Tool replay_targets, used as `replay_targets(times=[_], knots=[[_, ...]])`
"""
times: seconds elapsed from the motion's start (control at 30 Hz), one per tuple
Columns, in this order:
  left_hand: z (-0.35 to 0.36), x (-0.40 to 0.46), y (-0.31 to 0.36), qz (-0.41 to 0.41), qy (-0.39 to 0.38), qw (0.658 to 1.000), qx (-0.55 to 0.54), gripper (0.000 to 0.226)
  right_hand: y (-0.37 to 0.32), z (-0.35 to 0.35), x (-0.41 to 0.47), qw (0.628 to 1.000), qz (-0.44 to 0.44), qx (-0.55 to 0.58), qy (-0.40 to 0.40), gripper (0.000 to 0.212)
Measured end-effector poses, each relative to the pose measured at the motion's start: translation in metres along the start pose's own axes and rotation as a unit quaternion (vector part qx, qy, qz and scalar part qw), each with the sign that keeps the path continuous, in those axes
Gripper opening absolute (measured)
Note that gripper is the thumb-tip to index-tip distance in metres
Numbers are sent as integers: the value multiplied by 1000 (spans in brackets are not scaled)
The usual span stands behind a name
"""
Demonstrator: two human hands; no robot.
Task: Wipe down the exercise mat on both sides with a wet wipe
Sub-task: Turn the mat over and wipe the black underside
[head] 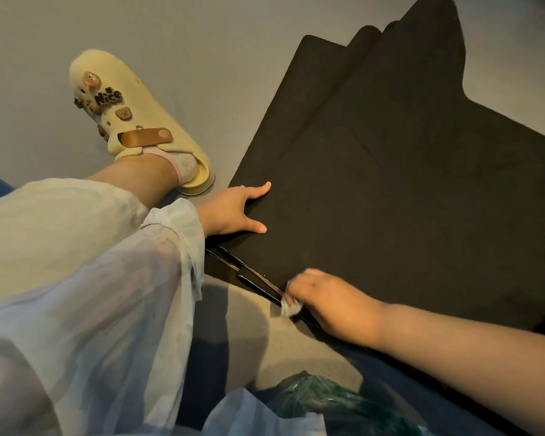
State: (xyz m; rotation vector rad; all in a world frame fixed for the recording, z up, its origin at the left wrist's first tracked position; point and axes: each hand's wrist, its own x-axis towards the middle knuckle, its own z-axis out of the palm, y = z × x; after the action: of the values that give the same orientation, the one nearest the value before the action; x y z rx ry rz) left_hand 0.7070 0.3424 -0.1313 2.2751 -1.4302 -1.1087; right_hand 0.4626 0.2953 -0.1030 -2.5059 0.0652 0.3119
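Observation:
A black exercise mat (390, 171) lies on the grey floor, folded into overlapping layers toward the far end. My left hand (233, 209) rests on its near left corner, thumb and forefinger spread flat on top. My right hand (324, 303) grips a crumpled white wet wipe (291, 306) and presses it against the mat's near edge. A dark strap (249, 275) runs along that edge under the mat.
My left foot in a cream clog (129, 121) with charms stands on the floor left of the mat. A green plastic bag (328, 401) lies near the bottom edge. Pale loose clothing (76, 278) fills the lower left.

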Motion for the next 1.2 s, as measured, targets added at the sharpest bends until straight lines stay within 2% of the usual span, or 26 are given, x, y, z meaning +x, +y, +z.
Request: replay_targets(times=[0.07,0.1,0.17,0.27,0.4,0.5,0.57,0.6,0.67,0.8,0.93,1.07,1.2], knots=[[1,0,1,0,4,1000,0,91,-2,-14,-5,1000,-13,9,-13,23],[1,0,1,2,5,1000,1,91,2,-25,-4,1000,-9,5,26,29],[1,-1,2,5,3,1000,0,91,21,-55,7,987,21,-32,155,35],[1,-3,5,5,-2,1000,-3,90,59,-105,35,944,121,-94,293,28],[3,-4,5,-2,-5,1000,-10,92,101,-144,69,878,252,-52,403,21],[4,-1,5,-10,-10,1000,3,92,121,-161,97,830,337,-50,442,20],[5,1,5,-6,-17,1000,8,92,129,-166,112,815,380,-63,433,21],[5,1,4,-1,-22,1000,7,91,131,-164,118,819,388,-77,415,22],[4,4,3,9,-31,999,4,91,128,-152,128,850,373,-117,353,22],[2,8,0,3,-42,999,3,91,100,-103,125,930,265,-113,230,29],[0,6,2,2,-40,999,15,90,55,-49,84,980,119,-91,130,26],[4,-2,10,-12,-10,999,32,90,25,-20,48,993,57,-62,84,22],[8,-17,19,-26,37,998,-46,88,16,-24,41,994,89,-7,67,24]])
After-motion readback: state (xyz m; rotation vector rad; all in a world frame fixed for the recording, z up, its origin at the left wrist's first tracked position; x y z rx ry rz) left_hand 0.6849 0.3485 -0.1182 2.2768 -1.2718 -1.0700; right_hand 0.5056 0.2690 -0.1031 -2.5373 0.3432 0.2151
